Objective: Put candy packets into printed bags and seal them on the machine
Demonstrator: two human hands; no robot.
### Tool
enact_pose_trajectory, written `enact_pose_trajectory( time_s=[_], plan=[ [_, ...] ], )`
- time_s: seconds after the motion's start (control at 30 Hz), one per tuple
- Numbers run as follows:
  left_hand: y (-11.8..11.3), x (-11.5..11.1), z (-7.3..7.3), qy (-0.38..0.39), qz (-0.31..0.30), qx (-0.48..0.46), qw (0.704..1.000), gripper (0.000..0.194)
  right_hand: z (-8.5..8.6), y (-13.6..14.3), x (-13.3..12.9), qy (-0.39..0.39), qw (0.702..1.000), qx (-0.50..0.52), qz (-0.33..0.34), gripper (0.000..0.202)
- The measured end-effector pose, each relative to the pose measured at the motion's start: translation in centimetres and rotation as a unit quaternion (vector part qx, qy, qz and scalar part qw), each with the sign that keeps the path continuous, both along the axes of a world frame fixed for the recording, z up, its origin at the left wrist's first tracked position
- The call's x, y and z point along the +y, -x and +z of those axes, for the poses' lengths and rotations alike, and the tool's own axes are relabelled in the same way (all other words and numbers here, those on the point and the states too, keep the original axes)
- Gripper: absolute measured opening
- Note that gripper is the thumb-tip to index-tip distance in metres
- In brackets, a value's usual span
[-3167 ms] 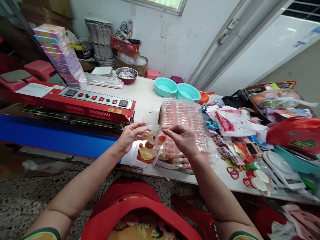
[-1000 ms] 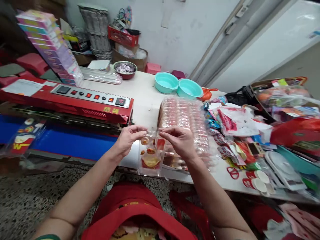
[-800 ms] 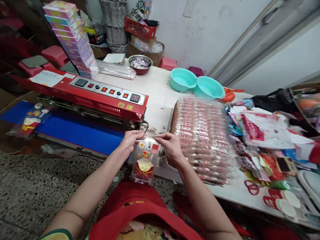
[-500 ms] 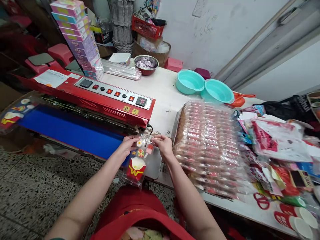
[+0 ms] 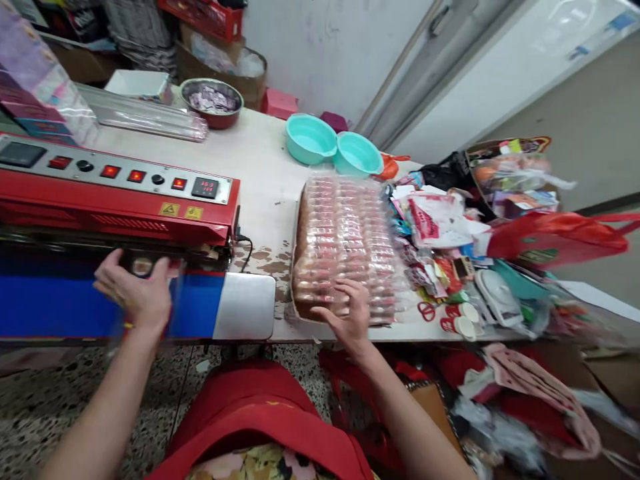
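My left hand [image 5: 136,290] is over the blue belt [image 5: 197,310] at the slot of the red sealing machine [image 5: 200,230], fingers spread over a blurred clear packet [image 5: 143,267]. The packet's top edge lies along the slot, and the hand covers much of it. My right hand [image 5: 350,313] is at the near edge of a tray of packed clear packets [image 5: 345,243], thumb and fingers apart, with nothing visibly held. A metal plate [image 5: 245,307] lies between the belt and the tray.
Behind the tray sit two turquoise bowls [image 5: 311,137]. A metal bowl of sachets [image 5: 213,100] and long clear bags [image 5: 145,120] are at the back left. Red scissors [image 5: 427,311], paper cups [image 5: 457,327] and mixed packaging [image 5: 435,220] lie right of the tray.
The view has swung right. My left hand has moved the packet from the machine's right end onto the belt side. My right hand has let go of it and moved to the tray.
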State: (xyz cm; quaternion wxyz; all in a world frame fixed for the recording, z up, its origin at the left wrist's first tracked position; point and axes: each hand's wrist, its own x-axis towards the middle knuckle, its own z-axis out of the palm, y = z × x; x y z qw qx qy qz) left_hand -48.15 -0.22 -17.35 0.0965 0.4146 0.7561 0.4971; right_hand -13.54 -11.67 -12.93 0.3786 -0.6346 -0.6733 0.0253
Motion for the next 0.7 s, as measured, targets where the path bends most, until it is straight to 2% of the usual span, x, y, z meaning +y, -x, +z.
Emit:
enact_pose_trajectory(
  time_s=[0.03, 0.07, 0.1, 0.13, 0.17, 0.2, 0.23, 0.3, 0.33, 0.4, 0.43, 0.5, 0.53, 0.6, 0.7],
  plan=[
    [-2.4, -1.1, 0.1, -0.037, -0.081, 0.082, 0.993, 0.066, 0.1, -2.0, -0.8, 0.011, 0.998, -0.056, -0.009, 0.048],
    [-5.3, -2.3, 0.2, -0.063, -0.193, 0.118, 0.972, 0.056, 0.0, -3.6, -1.2, 0.036, 0.994, -0.106, -0.009, 0.041],
    [-8.3, -3.4, 0.3, -0.059, -0.336, 0.139, 0.930, 0.049, -0.1, -4.8, -1.2, 0.066, 0.987, -0.149, -0.002, 0.031],
    [-11.2, -4.3, 0.5, -0.048, -0.452, 0.163, 0.876, 0.044, -0.2, -5.6, -1.0, 0.091, 0.979, -0.183, 0.010, 0.020],
    [-13.8, -5.0, 0.7, -0.035, -0.520, 0.196, 0.831, 0.036, -0.1, -6.1, -0.6, 0.109, 0.972, -0.206, 0.028, 0.013],
    [-15.7, -5.3, 1.0, -0.020, -0.556, 0.221, 0.801, 0.025, 0.2, -6.3, -0.1, 0.119, 0.967, -0.218, 0.052, 0.012],
    [-16.9, -5.3, 1.6, -0.011, -0.575, 0.236, 0.783, 0.016, 0.9, -6.3, 0.2, 0.122, 0.965, -0.216, 0.084, 0.013],
    [-17.2, -4.7, 3.3, -0.020, -0.592, 0.217, 0.776, 0.005, 3.2, -5.8, 0.9, 0.117, 0.965, -0.175, 0.159, 0.012],
    [-16.6, -4.2, 4.5, -0.034, -0.607, 0.176, 0.774, 0.009, 4.7, -5.3, 1.1, 0.111, 0.964, -0.139, 0.195, 0.010],
    [-14.8, -3.4, 7.3, -0.045, -0.642, 0.035, 0.765, 0.015, 8.0, -4.0, 1.7, 0.095, 0.965, -0.058, 0.238, 0.009],
    [-14.0, -3.2, 8.6, -0.035, -0.645, -0.058, 0.762, 0.016, 9.5, -3.1, 2.2, 0.086, 0.967, -0.020, 0.239, 0.008],
    [-12.7, -3.0, 10.7, 0.008, -0.601, -0.246, 0.760, 0.013, 11.7, -1.2, 3.3, 0.070, 0.972, 0.057, 0.215, 0.007],
    [-12.3, -3.0, 11.3, 0.031, -0.563, -0.321, 0.761, 0.019, 12.2, -0.2, 4.1, 0.069, 0.973, 0.098, 0.199, 0.007],
    [-11.6, -2.8, 11.5, 0.066, -0.489, -0.410, 0.767, 0.031, 11.9, 1.8, 5.7, 0.088, 0.964, 0.184, 0.173, 0.011],
    [-10.2, -2.0, 9.6, 0.123, -0.391, -0.472, 0.781, 0.026, 8.7, 4.4, 7.8, 0.167, 0.929, 0.298, 0.142, 0.018]
  ],
)
